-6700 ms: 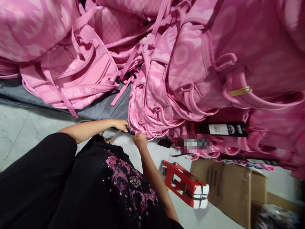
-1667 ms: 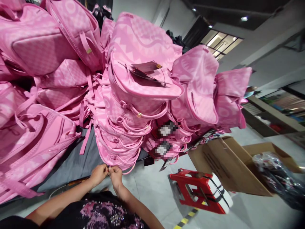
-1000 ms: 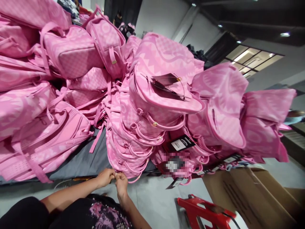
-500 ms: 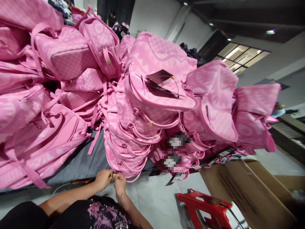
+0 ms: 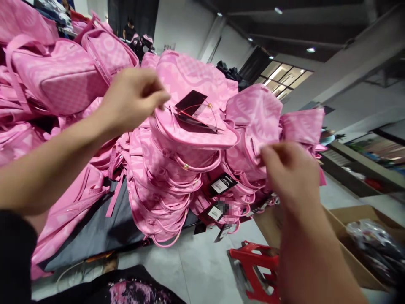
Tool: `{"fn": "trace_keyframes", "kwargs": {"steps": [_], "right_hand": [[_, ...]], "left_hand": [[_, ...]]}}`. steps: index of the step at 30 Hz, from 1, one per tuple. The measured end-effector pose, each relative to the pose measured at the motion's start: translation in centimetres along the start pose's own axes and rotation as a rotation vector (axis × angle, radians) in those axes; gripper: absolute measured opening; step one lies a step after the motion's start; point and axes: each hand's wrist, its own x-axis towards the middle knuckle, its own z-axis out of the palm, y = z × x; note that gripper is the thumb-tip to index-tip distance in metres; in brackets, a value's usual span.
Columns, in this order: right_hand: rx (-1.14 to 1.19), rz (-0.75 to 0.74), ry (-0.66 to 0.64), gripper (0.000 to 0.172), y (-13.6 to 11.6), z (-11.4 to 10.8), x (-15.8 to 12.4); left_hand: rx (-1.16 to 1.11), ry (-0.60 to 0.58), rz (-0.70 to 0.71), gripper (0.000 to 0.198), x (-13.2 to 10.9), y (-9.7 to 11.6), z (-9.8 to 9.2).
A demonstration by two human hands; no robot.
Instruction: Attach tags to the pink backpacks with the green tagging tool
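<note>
My left hand (image 5: 133,99) is raised at the front left of a pink patterned backpack (image 5: 190,69) that tops a stack. Its fingers are pinched together beside the thin cords of the dark hang tags (image 5: 192,102) lying on that backpack. Whether a cord is between the fingertips, I cannot make out. Out to the right, my right hand (image 5: 291,171) is blurred, thumb and fingers closed together in front of another pink backpack (image 5: 255,107). Anything in its fingertips is too small to see. Below the top backpack, several pink handles (image 5: 198,171) loop out from the stack's front.
More pink backpacks (image 5: 69,76) are heaped at the left on a dark grey table cover (image 5: 95,228). A red plastic stool (image 5: 256,270) stands on the floor. Right of it are cardboard boxes (image 5: 363,215), one with plastic-wrapped items (image 5: 373,240). A person (image 5: 129,30) is far back.
Both hands have left the low front of the stack, where they were together. The left rose to the top backpack's tags, and the right swung up and right. The view has shifted right.
</note>
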Motion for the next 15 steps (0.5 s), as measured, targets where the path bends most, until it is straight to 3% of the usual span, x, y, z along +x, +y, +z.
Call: {"fn": "trace_keyframes", "kwargs": {"steps": [1,3,5,7,9,12,15], "right_hand": [[-0.067,-0.054,0.009,0.025,-2.9,-2.7,4.0],[-0.213,-0.139,0.002,0.026,-8.9,-7.8,11.6],[-0.310,-0.173,0.006,0.028,-13.9,-11.6,17.3],[-0.344,-0.186,0.020,0.034,-16.9,-13.3,20.4],[-0.360,-0.189,0.029,0.041,-17.7,-13.2,21.5],[-0.377,-0.175,0.031,0.030,-16.9,-12.0,21.8],[-0.397,-0.176,0.091,0.023,-16.1,-12.1,22.1]], "left_hand": [[0.069,0.014,0.076,0.086,3.3,1.1,0.6],[0.171,-0.075,0.085,0.090,8.5,2.8,3.3],[0.241,-0.138,0.070,0.075,12.0,3.5,6.7],[0.268,-0.182,0.075,0.059,13.8,3.3,9.8],[0.269,-0.222,0.083,0.053,14.4,2.8,11.8],[0.280,-0.261,0.072,0.047,14.3,2.7,11.8],[0.390,-0.218,0.039,0.044,13.5,3.5,7.7]]}}
